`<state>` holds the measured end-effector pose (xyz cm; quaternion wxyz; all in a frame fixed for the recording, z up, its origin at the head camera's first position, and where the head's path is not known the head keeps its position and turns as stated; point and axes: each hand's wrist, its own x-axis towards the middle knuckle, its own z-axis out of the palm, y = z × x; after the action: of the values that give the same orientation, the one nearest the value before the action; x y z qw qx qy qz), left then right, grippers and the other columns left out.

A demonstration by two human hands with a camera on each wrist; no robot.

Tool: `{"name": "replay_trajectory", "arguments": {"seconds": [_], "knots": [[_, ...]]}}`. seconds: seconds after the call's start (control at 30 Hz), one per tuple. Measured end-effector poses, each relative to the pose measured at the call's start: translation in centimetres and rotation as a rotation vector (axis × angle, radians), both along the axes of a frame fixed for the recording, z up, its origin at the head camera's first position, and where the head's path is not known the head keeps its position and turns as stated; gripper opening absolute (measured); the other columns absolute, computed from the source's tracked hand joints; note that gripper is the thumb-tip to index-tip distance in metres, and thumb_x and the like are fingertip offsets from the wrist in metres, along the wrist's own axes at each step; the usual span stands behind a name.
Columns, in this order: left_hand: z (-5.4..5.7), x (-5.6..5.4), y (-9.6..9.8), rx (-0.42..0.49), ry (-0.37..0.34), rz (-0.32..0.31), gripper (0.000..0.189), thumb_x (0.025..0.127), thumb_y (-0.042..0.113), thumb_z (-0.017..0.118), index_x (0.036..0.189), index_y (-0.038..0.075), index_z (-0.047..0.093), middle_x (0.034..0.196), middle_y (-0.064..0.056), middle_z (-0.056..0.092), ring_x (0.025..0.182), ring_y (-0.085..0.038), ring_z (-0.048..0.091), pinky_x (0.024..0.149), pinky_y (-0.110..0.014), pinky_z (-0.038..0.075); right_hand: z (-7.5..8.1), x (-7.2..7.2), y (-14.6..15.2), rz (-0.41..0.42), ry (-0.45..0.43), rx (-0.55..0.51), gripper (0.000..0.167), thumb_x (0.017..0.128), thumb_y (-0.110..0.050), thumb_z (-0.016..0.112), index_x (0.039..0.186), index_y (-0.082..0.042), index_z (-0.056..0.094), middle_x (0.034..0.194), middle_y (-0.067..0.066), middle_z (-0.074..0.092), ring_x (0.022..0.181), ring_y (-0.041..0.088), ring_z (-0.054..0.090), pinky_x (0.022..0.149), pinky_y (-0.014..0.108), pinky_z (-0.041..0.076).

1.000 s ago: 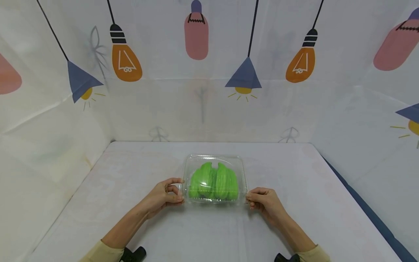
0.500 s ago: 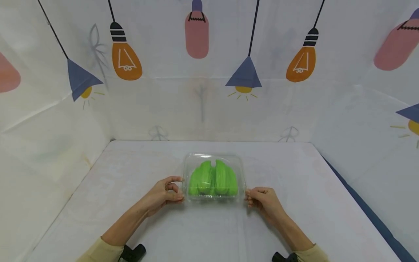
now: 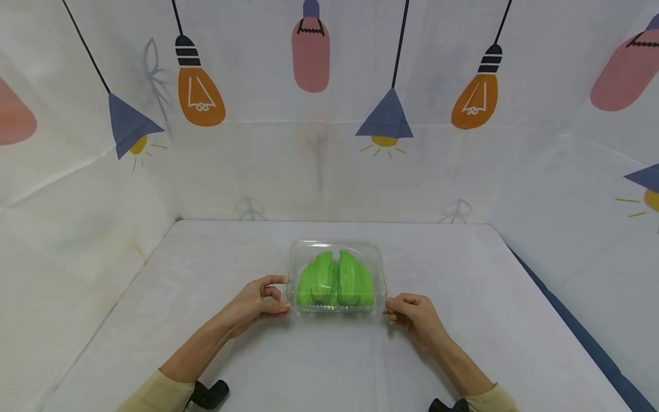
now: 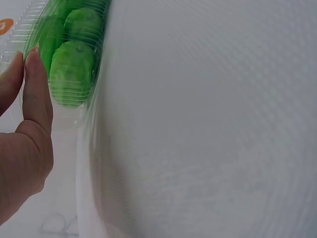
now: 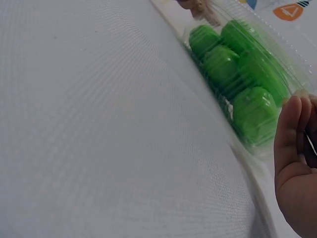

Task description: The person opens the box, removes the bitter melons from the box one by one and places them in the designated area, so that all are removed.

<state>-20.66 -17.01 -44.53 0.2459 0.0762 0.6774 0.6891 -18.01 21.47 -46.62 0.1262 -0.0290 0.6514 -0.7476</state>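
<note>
A clear plastic clamshell container point(image 3: 293, 269) lies on the white table, its lid over several bright green, elongated, ridged pieces point(image 3: 349, 280). My left hand point(image 3: 254, 303) pinches the container's left edge near its front corner; in the left wrist view the thumb and a finger point(image 4: 37, 84) meet at the clear rim beside the rounded green ends point(image 4: 73, 74). On the opposite side my right hand point(image 3: 414, 315) pinches the right edge near the front corner. From the right wrist view, its fingertips point(image 5: 293, 106) close on the rim, next to the green pieces point(image 5: 255, 114).
The white table point(image 3: 329, 366) spreads around the container. White sheets printed with lamps and bulbs point(image 3: 201, 100) stand behind and on both sides. A dark blue strip point(image 3: 576, 326) runs along the right side. Black wrist devices point(image 3: 211, 395) sit by the sleeves.
The container has slid very slightly away from me, both hands keeping their hold at its edges. Glare on the lid has faded a little.
</note>
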Motion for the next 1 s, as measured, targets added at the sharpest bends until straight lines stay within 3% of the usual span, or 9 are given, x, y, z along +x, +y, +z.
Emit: {"name": "replay_trajectory", "arguments": {"seconds": [0.53,0.83,1.0], "knots": [[-0.09,0.05,0.08,-0.005,0.007,0.000,0.070,0.088,-0.001,0.071,0.146,-0.006,0.032,0.091,-0.004,0.057,0.087,-0.017,0.070,0.084,-0.033,0.061,0.26,0.13,0.07,-0.013,0.000,0.015,0.007,0.095,-0.014,0.066,0.089,-0.009,0.067,0.078,-0.002,0.070,0.068,0.006,0.064,0.064,0.023,0.058],[-0.10,0.22,-0.06,-0.015,0.006,0.003,0.070,0.089,0.000,0.069,0.148,-0.005,0.032,0.093,-0.005,0.055,0.088,-0.017,0.070,0.085,-0.033,0.061,0.33,0.41,0.44,0.050,0.027,-0.036,0.019,0.096,-0.011,0.063,0.104,0.006,0.066,0.084,-0.001,0.073,0.072,0.006,0.066,0.069,0.024,0.060],[0.09,0.42,-0.05,-0.015,0.006,0.003,0.072,0.089,0.003,0.071,0.149,-0.004,0.031,0.094,-0.005,0.056,0.089,-0.018,0.071,0.085,-0.033,0.060,0.43,0.53,0.50,0.050,0.011,-0.068,0.018,0.097,-0.009,0.062,0.105,0.004,0.070,0.085,-0.002,0.075,0.072,0.005,0.067,0.070,0.023,0.059]]}}
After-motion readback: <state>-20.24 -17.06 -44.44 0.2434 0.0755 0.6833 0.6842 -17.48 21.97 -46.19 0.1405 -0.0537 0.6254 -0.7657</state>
